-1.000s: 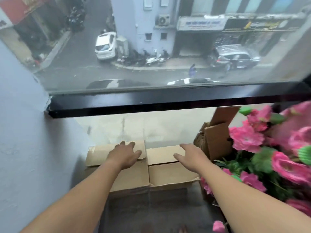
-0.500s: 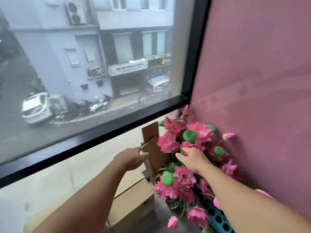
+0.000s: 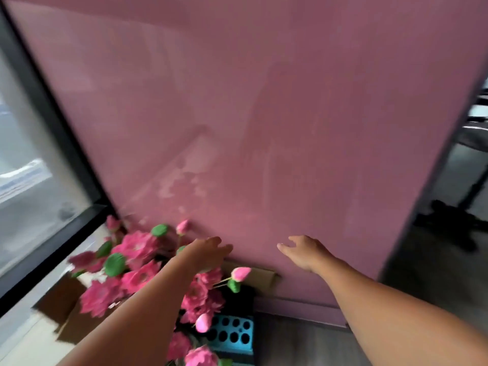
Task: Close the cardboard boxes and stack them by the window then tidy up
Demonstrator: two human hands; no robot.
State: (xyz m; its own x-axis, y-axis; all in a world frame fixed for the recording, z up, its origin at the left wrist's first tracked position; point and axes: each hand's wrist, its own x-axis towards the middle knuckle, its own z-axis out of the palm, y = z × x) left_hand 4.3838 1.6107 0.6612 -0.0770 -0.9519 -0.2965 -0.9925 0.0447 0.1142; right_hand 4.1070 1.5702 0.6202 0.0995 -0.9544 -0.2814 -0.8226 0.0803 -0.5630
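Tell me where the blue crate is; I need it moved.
Head view, bottom centre: the blue crate sits on the floor beneath the pink flowers, against the pink wall.

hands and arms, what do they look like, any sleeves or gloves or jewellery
Both forearms are bare as far as the frame shows, with no sleeve in view. The left hand and right hand wear no gloves, and no watch, bracelet or ring is visible, though motion blur could hide something small.

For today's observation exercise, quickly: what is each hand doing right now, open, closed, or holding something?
Left hand: open, fingers extended above the pink artificial flowers, holding nothing.
Right hand: open, fingers spread before the pink wall, holding nothing.
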